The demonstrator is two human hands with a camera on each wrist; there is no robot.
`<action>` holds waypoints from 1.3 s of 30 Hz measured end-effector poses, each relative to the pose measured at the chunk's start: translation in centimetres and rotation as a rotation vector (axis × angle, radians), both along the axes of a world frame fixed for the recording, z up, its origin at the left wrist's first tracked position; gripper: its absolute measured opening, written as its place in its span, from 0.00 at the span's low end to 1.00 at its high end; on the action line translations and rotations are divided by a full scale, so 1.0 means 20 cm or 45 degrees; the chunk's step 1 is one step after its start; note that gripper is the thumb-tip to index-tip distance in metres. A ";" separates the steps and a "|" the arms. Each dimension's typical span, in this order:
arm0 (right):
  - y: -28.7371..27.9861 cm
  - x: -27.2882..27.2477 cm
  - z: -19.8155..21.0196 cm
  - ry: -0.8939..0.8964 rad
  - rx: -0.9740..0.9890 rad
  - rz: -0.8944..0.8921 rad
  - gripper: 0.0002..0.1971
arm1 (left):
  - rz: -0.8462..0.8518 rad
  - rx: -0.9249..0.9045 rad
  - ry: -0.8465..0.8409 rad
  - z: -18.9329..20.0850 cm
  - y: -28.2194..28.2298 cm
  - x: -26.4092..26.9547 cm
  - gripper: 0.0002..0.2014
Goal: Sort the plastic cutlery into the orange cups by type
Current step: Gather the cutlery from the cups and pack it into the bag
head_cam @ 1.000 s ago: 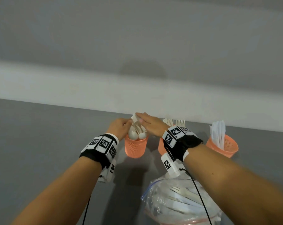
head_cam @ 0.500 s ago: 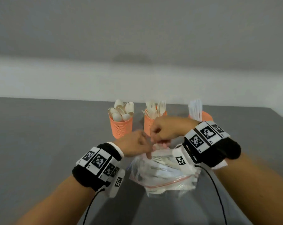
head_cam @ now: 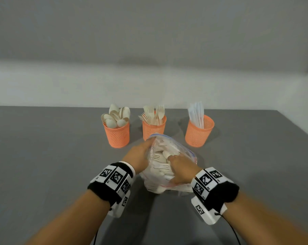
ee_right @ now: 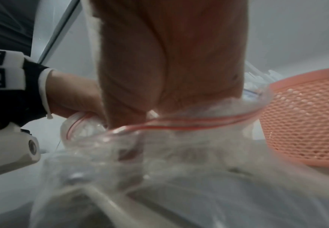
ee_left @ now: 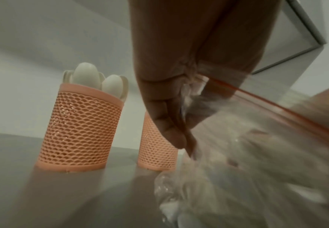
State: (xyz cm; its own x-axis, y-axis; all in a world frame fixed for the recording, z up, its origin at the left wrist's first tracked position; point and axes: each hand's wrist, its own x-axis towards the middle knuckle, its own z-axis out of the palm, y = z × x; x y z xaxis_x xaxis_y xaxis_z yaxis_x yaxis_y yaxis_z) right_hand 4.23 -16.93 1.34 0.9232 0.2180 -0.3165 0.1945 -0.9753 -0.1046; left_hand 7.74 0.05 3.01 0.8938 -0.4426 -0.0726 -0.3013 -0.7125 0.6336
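Three orange mesh cups stand in a row: a spoon cup [head_cam: 117, 134] [ee_left: 81, 131], a fork cup [head_cam: 154, 129] [ee_left: 155, 154] and a knife cup [head_cam: 199, 132] [ee_right: 306, 123]. In front of them a clear zip bag [head_cam: 167, 174] [ee_left: 257, 162] [ee_right: 179, 177] holds mixed white cutlery. My left hand [head_cam: 140, 155] [ee_left: 175, 126] [ee_right: 76, 98] pinches the bag's left rim and holds the mouth apart. My right hand [head_cam: 180, 167] [ee_right: 169, 69] reaches into the mouth. Its fingers are hidden among the cutlery behind the blurred plastic, so what they hold cannot be told.
The cups and bag stand on a grey table [head_cam: 52, 165] whose far edge meets a pale wall. The table's right edge [head_cam: 298, 131] runs close past the knife cup. Bare grey surface lies left of the spoon cup.
Both hands came back from the spoon cup to the bag. The left hand took hold of the bag's rim and the right hand went into its mouth.
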 end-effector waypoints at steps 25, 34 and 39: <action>-0.06 0.10 -0.03 0.117 0.441 -0.043 0.17 | 0.203 -0.315 0.269 -0.08 0.01 -0.05 0.44; -0.02 0.02 -0.06 -0.253 0.789 0.080 0.14 | 0.314 -0.004 0.368 0.01 0.08 -0.04 0.38; 0.02 -0.04 -0.06 -0.347 0.830 0.134 0.25 | 0.277 -0.086 0.444 0.01 0.09 -0.03 0.37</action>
